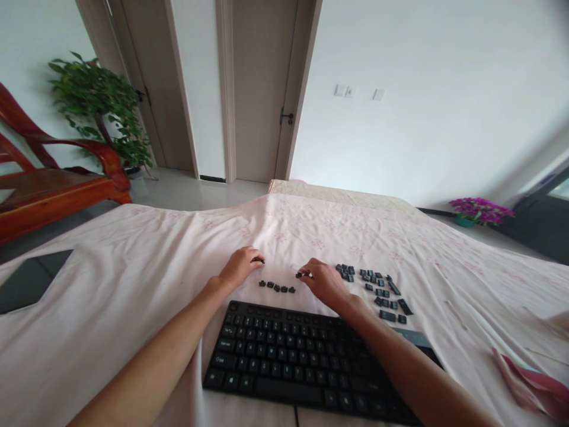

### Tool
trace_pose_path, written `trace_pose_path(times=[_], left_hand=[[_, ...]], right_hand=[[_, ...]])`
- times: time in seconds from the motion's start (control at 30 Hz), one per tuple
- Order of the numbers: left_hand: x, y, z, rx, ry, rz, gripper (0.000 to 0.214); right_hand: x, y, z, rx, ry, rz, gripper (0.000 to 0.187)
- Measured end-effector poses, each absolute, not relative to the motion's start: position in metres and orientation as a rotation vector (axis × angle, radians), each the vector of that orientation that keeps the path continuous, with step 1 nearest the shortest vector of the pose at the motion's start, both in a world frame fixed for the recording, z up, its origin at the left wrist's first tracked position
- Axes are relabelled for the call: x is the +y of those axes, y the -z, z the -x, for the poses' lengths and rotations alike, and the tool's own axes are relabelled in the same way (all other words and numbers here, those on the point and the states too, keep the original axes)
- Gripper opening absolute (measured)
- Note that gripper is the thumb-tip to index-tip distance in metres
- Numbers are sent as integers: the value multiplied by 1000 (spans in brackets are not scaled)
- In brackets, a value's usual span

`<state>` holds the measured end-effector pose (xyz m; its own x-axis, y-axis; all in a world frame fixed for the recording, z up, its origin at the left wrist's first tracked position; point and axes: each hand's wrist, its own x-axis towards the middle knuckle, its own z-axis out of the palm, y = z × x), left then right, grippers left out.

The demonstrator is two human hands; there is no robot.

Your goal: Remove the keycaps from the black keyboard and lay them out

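Pinched in the fingertips of my left hand (243, 265) is a small black keycap (258, 260). My right hand (325, 281) is closed on another dark piece that looks like a keycap (299, 274); a thin wire loop (294, 267) shows beside its fingertips, though what it belongs to is unclear. Between and just below my hands lies a short row of several black keycaps (277, 288). Nearer to me sits a black keyboard (284, 356), its right part covered by my right forearm. Many loose keycaps (380, 292) are scattered to the right of my right hand.
A pale pink flowered cloth (178, 261) with folds covers the surface. On it, a dark flat panel (33, 279) lies at the left, with a cotton-swab-like stick (456, 314) and red cloth (533, 379) at the right. A wooden chair (66, 178) stands far left.
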<state>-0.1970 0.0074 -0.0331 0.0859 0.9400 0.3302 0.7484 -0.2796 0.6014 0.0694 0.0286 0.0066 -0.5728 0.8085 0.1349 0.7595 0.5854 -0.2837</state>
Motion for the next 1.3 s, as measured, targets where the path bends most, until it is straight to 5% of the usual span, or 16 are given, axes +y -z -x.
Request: trace_pose_path(times=[0.57,1.3], left_hand=[[2,22,206,1573,-954,-2135,25],[-32,20,183,1473,-745,-2234,8]], right_hand=[[47,-3,-75,-2531,-299,1330,23],[5,-5,-47,-2675,-394,1120,13]])
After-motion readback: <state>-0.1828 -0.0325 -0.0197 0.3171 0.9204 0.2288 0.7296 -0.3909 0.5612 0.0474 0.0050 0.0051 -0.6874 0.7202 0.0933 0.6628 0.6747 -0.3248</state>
